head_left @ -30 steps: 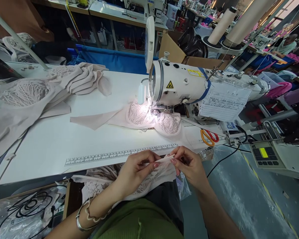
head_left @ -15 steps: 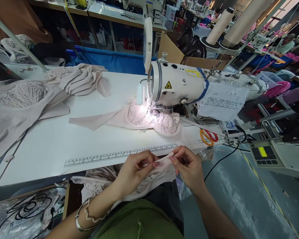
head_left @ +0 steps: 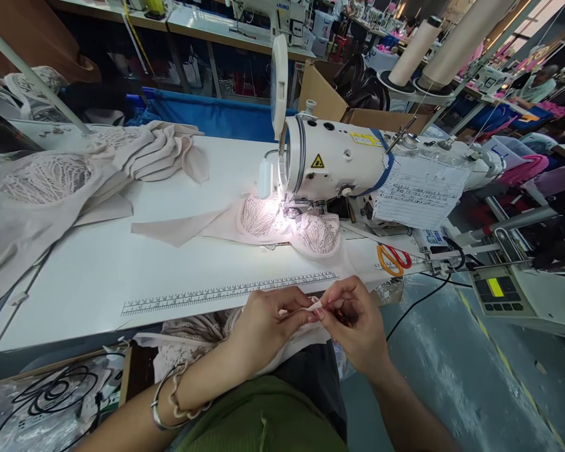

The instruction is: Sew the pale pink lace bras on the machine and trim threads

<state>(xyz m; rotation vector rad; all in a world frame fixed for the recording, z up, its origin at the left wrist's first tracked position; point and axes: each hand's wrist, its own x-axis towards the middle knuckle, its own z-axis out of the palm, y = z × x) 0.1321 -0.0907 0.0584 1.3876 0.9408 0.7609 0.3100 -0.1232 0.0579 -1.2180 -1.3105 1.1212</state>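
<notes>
Above my lap, my left hand (head_left: 275, 323) pinches the edge of a pale pink lace bra piece (head_left: 306, 339). Close beside it, my right hand (head_left: 355, 323) pinches the same edge, with the fingertips of both hands almost meeting. Most of the fabric hangs below my hands, partly hidden by them. Past the table edge, another pale pink bra (head_left: 317, 233) lies under the needle area of a white sewing machine (head_left: 339, 154), lit by its lamp. One cup is left of the needle and one right.
A stack of pale bra pieces (head_left: 155, 150) covers the table's left side. A printed ruler (head_left: 226, 292) runs along the front edge. Orange-handled scissors (head_left: 390, 260) and a red handle lie at the right. Thread cones (head_left: 414, 53) stand behind; a control box (head_left: 503, 292) is at far right.
My left hand has slid right along the fabric edge, closer to my right hand. The bra under the machine has not moved.
</notes>
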